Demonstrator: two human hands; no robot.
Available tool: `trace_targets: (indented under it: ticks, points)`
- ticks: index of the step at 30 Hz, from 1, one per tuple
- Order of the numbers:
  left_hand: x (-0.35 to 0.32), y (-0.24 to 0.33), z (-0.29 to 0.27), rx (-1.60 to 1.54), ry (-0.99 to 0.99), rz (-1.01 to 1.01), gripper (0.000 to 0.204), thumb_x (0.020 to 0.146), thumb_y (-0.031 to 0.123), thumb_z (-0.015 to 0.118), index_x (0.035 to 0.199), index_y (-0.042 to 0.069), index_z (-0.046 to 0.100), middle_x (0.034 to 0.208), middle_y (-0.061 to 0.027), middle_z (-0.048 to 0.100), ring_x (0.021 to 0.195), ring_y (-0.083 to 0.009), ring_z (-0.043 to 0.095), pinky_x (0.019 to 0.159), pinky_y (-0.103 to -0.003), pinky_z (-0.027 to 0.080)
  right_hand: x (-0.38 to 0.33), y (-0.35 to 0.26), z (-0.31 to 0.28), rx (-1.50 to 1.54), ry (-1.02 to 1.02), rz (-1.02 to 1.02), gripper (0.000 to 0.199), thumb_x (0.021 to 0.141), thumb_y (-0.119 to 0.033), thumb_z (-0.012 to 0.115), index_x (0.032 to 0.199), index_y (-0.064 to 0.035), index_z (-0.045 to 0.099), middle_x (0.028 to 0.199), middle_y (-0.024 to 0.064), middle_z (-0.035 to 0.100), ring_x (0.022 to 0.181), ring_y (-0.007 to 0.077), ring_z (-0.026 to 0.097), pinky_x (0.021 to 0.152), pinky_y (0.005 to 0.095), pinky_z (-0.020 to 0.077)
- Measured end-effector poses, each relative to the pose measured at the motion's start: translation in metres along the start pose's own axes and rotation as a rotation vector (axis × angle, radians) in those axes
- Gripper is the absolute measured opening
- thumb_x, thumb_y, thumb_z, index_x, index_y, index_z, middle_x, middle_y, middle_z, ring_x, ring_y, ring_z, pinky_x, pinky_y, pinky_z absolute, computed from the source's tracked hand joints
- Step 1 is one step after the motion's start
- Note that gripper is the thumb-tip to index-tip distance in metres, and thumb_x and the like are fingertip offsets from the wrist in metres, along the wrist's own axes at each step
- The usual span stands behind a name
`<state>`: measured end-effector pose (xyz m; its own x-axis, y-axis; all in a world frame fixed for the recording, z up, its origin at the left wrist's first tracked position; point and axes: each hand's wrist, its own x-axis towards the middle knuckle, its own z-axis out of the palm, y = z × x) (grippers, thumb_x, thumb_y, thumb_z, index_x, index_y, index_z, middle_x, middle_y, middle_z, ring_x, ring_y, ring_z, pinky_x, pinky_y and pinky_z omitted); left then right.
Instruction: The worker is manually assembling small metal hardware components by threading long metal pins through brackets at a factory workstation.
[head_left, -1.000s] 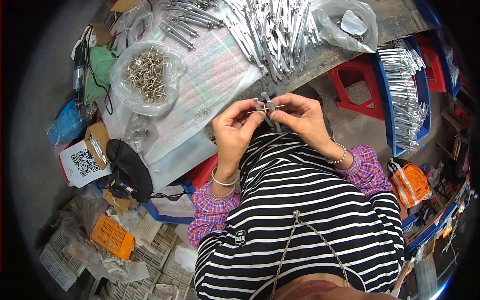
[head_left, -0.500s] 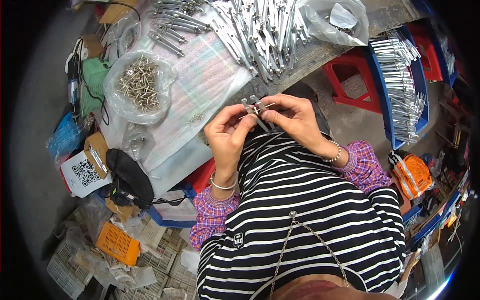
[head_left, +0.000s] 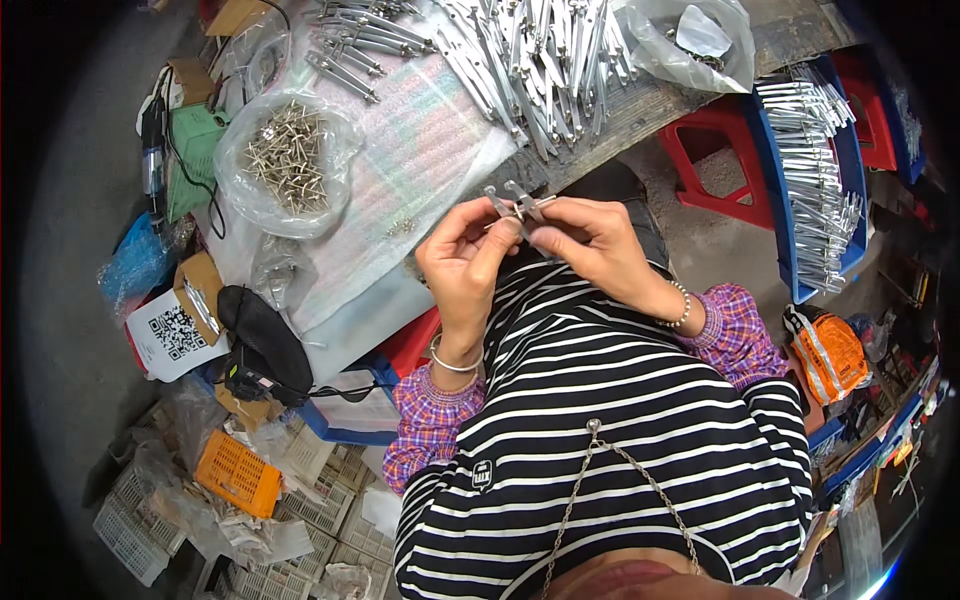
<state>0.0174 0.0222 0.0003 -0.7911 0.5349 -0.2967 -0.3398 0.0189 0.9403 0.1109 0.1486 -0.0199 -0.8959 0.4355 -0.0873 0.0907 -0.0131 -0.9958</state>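
Observation:
My left hand (head_left: 462, 262) and my right hand (head_left: 588, 245) meet in front of my striped shirt, both pinching a small metal two-legged part (head_left: 512, 203) with a thin pin through it. The part's grey legs stick up above my fingertips. Just beyond my hands the worktable (head_left: 640, 108) carries a big heap of silver metal legs (head_left: 535, 50). A clear bag of small metal pins (head_left: 285, 155) lies on a plastic sheet (head_left: 410, 165) to my left.
A blue bin (head_left: 790, 220) of finished silver pieces stands on my right beside a red plastic stool (head_left: 715, 160). A clear bag (head_left: 690, 40) lies at the table's far end. On the floor at left are a black pouch (head_left: 262, 340), an orange crate (head_left: 238, 472), white crates and papers.
My hands have stayed together on the metal part, turning it slightly; the view has shifted a little, so the table slid up and left in the picture.

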Motion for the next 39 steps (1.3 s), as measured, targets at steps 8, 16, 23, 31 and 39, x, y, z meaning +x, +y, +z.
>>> trace_targets:
  ticks: [8,16,23,31,39]
  points:
    - [0.007,0.002,0.000,-0.030,-0.032,-0.038,0.024,0.079,-0.006,0.062,0.102,-0.006,0.056,0.090,-0.0082,0.061,0.075,-0.0097,0.059,0.066,-0.021,0.050,-0.001,0.008,0.002,0.212,-0.119,0.228,0.017,0.079,-0.007,0.062,0.091,0.0034,0.064,0.067,0.0065,0.062,0.058,0.0049,0.051,0.050,0.0206,0.0402]
    - [0.008,0.002,0.001,0.026,-0.082,-0.020,0.024,0.079,-0.005,0.063,0.101,-0.006,0.054,0.086,-0.0056,0.059,0.078,-0.0100,0.059,0.070,-0.022,0.050,0.002,0.004,-0.003,0.034,-0.142,0.136,0.016,0.078,-0.008,0.062,0.089,0.0022,0.065,0.065,0.0073,0.060,0.054,0.0069,0.050,0.046,0.0230,0.0373]
    - [0.009,0.001,-0.006,0.167,-0.116,-0.091,0.018,0.078,0.000,0.066,0.094,-0.003,0.058,0.082,-0.0041,0.059,0.070,-0.0083,0.055,0.063,-0.020,0.044,0.000,0.002,-0.001,0.104,-0.191,0.193,0.014,0.080,-0.005,0.059,0.089,0.0037,0.064,0.067,0.0081,0.062,0.060,0.0090,0.057,0.051,0.0224,0.0438]
    - [0.008,0.001,-0.003,-0.055,-0.079,-0.097,0.020,0.077,0.000,0.067,0.095,-0.002,0.057,0.084,-0.0056,0.061,0.073,-0.0092,0.057,0.066,-0.022,0.048,0.000,0.003,0.000,0.215,-0.214,0.266,0.015,0.081,-0.004,0.058,0.091,0.0055,0.064,0.070,0.0081,0.065,0.063,0.0079,0.059,0.054,0.0213,0.0460]
    - [0.011,0.001,-0.012,0.101,-0.131,-0.161,0.024,0.080,-0.001,0.064,0.101,-0.006,0.055,0.090,-0.0084,0.060,0.079,-0.0110,0.060,0.070,-0.023,0.051,0.001,0.003,0.001,0.257,-0.207,0.248,0.014,0.081,-0.002,0.058,0.091,0.0063,0.064,0.071,0.0070,0.065,0.064,0.0065,0.058,0.055,0.0202,0.0462]
